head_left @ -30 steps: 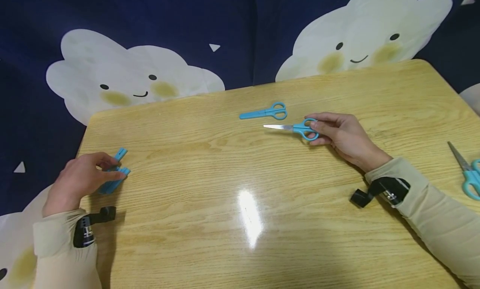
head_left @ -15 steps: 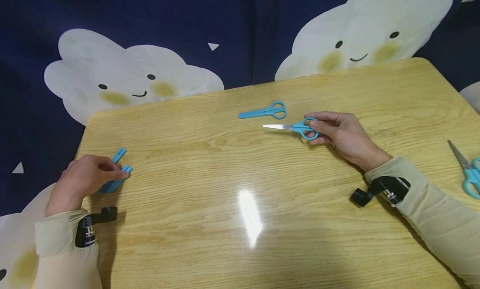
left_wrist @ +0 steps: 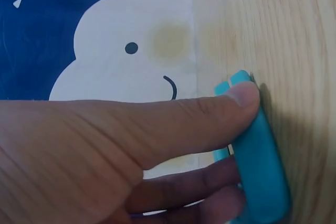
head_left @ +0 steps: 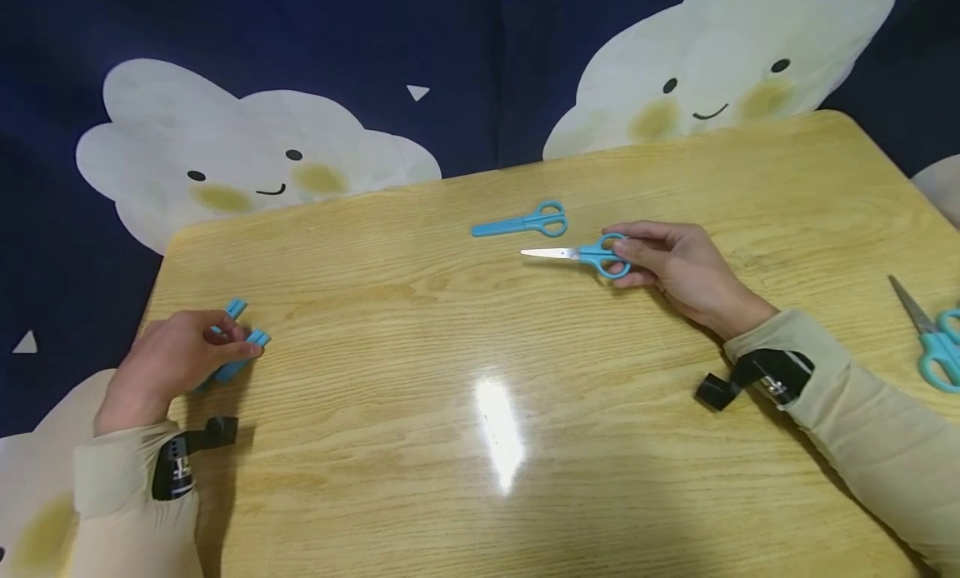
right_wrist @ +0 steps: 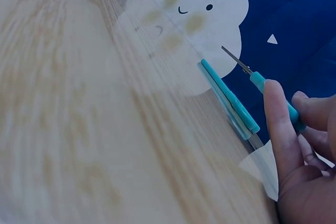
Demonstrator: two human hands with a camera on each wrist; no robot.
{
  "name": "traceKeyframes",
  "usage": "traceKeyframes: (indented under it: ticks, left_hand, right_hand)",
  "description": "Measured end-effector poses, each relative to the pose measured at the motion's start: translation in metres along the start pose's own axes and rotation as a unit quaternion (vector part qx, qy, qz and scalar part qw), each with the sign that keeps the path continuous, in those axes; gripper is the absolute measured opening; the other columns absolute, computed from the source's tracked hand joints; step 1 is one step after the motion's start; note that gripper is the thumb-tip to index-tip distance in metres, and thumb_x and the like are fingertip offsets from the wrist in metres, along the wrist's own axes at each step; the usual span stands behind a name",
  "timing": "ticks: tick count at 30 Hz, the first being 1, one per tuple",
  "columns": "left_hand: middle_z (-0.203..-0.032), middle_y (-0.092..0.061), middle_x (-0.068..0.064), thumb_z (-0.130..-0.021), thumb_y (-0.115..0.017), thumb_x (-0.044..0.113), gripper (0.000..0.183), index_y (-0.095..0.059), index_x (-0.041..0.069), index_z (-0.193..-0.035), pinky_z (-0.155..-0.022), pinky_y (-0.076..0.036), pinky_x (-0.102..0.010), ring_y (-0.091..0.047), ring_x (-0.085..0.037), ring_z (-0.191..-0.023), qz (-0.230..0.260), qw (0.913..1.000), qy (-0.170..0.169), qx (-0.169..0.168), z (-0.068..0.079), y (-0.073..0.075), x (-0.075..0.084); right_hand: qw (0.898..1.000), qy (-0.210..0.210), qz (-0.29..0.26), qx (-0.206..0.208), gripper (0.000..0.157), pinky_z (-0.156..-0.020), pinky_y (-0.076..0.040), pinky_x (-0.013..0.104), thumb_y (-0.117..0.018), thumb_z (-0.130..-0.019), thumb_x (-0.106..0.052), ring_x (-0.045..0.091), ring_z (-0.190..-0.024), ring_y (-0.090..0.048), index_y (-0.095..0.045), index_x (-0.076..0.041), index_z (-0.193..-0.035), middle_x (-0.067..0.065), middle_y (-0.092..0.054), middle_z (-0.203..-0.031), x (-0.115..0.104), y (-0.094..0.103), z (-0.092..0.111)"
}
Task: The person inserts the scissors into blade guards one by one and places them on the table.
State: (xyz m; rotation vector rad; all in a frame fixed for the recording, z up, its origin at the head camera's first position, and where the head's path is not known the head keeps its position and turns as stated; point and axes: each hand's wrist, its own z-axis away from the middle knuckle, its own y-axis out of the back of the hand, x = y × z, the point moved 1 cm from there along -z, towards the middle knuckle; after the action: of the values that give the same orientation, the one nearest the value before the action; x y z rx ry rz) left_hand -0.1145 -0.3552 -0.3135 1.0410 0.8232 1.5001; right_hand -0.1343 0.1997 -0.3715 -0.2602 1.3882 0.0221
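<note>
My right hand (head_left: pixel 671 261) holds a pair of small scissors (head_left: pixel 600 257) by the light-blue handles. Their bare metal blades are together and point left, raised off the table in the right wrist view. At the table's left side, my left hand (head_left: pixel 176 353) pinches a blue scissors sheath (left_wrist: pixel 262 171) between thumb and fingers. Another blue sheath (head_left: pixel 236 307) lies just beyond those fingers, partly hidden by them. Behind the held scissors lies a second pair of scissors (head_left: pixel 525 223), its blades covered by a blue sheath.
At the right edge of the head view lies another pair of scissors (head_left: pixel 933 341) with bare blades, partly cut off. The wooden table (head_left: pixel 360 445) ends at a dark-blue curtain (head_left: pixel 480 78) with printed clouds. A light glare shows on the tabletop.
My left hand and the pinched sheath have shifted slightly right, away from the sheath behind. My right hand keeps its hold on the scissors. The head view has drifted a little.
</note>
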Motion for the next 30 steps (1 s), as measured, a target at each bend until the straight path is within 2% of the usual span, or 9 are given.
traceKeyframes:
  ticks: [4, 9, 14, 18, 23, 30]
  left_hand:
    - [-0.095, -0.070, -0.012, -0.086, -0.066, 0.056, 0.045, -0.067, 0.013, -0.098, -0.060, -0.035, -0.027, -0.056, -0.022, -0.077, -0.006, 0.9999, -0.007, -0.010, 0.001, 0.000, 0.000]
    - [-0.107, -0.071, -0.018, -0.088, -0.063, 0.057, 0.053, -0.070, 0.010, -0.110, -0.060, -0.040, -0.027, -0.062, -0.027, -0.085, -0.013, 0.9996, -0.020, -0.015, 0.001, -0.001, -0.001]
    - [-0.114, -0.069, -0.023, -0.093, -0.059, 0.050, 0.048, -0.068, 0.008, -0.114, -0.066, -0.048, -0.036, -0.065, -0.038, -0.098, -0.012, 0.9987, -0.048, 0.014, 0.002, -0.001, 0.001]
    - [-0.114, -0.067, -0.026, -0.097, -0.057, 0.041, 0.038, -0.066, 0.009, -0.115, -0.065, -0.046, -0.035, -0.064, -0.039, -0.096, -0.016, 0.9973, -0.063, 0.033, 0.001, 0.000, 0.003]
    - [-0.117, -0.064, -0.030, -0.099, -0.054, 0.038, 0.033, -0.061, 0.011, -0.117, -0.063, -0.044, -0.033, -0.064, -0.041, -0.097, -0.017, 0.9966, -0.072, 0.034, 0.002, 0.000, 0.007]
    - [-0.110, -0.065, -0.031, -0.099, -0.056, 0.033, 0.028, -0.063, 0.011, -0.116, -0.058, -0.038, -0.027, -0.063, -0.030, -0.080, -0.010, 0.9945, -0.084, 0.060, 0.002, -0.001, 0.012]
  right_hand:
    - [1.000, 0.005, -0.005, -0.007, 0.057, -0.074, -0.060, 0.027, -0.070, -0.089, -0.015, 0.014, -0.084, -0.073, -0.049, 0.011, -0.135, 0.007, -0.070, -0.110, 0.000, 0.000, -0.002]
    - [1.000, 0.005, 0.002, -0.006, 0.056, -0.074, -0.060, 0.026, -0.069, -0.090, -0.014, 0.014, -0.084, -0.073, -0.049, 0.011, -0.135, 0.007, -0.070, -0.110, -0.001, -0.001, -0.003]
    - [1.000, 0.002, 0.007, 0.000, 0.056, -0.074, -0.060, 0.027, -0.069, -0.090, -0.015, 0.015, -0.085, -0.073, -0.049, 0.011, -0.135, 0.007, -0.071, -0.109, -0.001, -0.002, -0.003]
    - [1.000, 0.002, 0.007, 0.001, 0.055, -0.074, -0.060, 0.027, -0.069, -0.090, -0.014, 0.014, -0.084, -0.073, -0.049, 0.012, -0.135, 0.006, -0.071, -0.109, -0.001, -0.001, -0.002]
    - [1.000, 0.001, 0.005, 0.000, 0.056, -0.074, -0.060, 0.026, -0.068, -0.090, -0.015, 0.014, -0.084, -0.073, -0.048, 0.012, -0.135, 0.006, -0.071, -0.109, 0.001, 0.000, -0.001]
    - [1.000, 0.000, 0.010, 0.000, 0.056, -0.075, -0.060, 0.026, -0.068, -0.090, -0.016, 0.013, -0.085, -0.073, -0.048, 0.012, -0.135, 0.005, -0.071, -0.109, 0.001, 0.001, -0.001]
